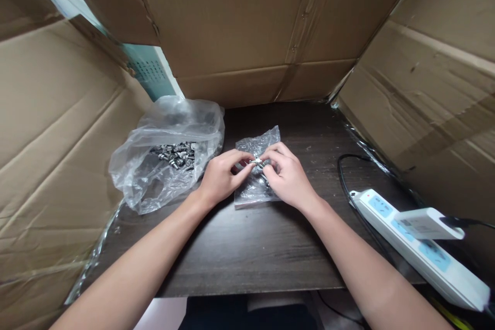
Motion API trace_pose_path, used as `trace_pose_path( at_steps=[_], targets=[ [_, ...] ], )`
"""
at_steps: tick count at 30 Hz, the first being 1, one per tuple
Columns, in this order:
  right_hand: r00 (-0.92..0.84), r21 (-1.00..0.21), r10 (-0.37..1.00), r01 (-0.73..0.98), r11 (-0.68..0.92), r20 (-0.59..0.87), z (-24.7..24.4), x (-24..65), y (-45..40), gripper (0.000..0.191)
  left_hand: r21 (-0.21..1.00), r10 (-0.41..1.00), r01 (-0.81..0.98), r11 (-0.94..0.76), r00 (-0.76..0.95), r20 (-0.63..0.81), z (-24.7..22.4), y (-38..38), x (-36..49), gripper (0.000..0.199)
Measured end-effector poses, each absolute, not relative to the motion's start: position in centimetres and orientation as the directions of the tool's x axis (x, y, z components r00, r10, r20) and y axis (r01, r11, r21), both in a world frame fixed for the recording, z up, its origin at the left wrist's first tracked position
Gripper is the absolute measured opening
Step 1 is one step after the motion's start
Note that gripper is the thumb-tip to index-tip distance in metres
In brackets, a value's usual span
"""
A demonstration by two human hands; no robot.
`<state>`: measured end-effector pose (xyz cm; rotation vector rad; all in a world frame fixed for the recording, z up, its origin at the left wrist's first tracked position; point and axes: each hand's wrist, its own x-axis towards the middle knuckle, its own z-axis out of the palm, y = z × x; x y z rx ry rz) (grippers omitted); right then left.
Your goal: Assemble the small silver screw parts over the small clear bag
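Both hands meet over a small clear plastic bag lying on the dark table. Between the fingertips is a small shiny metal part, too small to make out fully. My left hand pinches its left side with thumb and fingers. On the other side, my right hand grips it with thumb and bent fingers. Some metal pieces show in the small bag below the fingers. To the left stands a large, open clear plastic bag with several metal fittings inside.
Cardboard walls enclose the table at the back and both sides. At the right lies a white power strip with a white adapter plugged in and a black cable beside it.
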<state>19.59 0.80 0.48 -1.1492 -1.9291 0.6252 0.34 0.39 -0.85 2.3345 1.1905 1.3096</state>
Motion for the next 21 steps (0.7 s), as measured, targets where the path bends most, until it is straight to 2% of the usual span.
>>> trace_pose_path(
  at_steps=[6, 14, 21],
  targets=[
    [-0.230, -0.738, 0.855, 0.434, 0.517, 0.464, 1.26, 19.54, 0.48, 0.022, 0.527, 0.744, 0.556, -0.642, 0.290, 0.602, -0.92, 0.39, 0.35, 0.011],
    [-0.271, -0.724, 0.896, 0.528, 0.443, 0.351, 0.50, 19.67, 0.89, 0.016, 0.529, 0.743, 0.550, -0.646, 0.292, 0.602, -1.00, 0.48, 0.37, 0.010],
    [-0.223, -0.739, 0.847, 0.416, 0.530, 0.482, 1.11, 19.58, 0.63, 0.024, 0.532, 0.746, 0.552, -0.642, 0.289, 0.599, -0.91, 0.40, 0.32, 0.010]
  ],
)
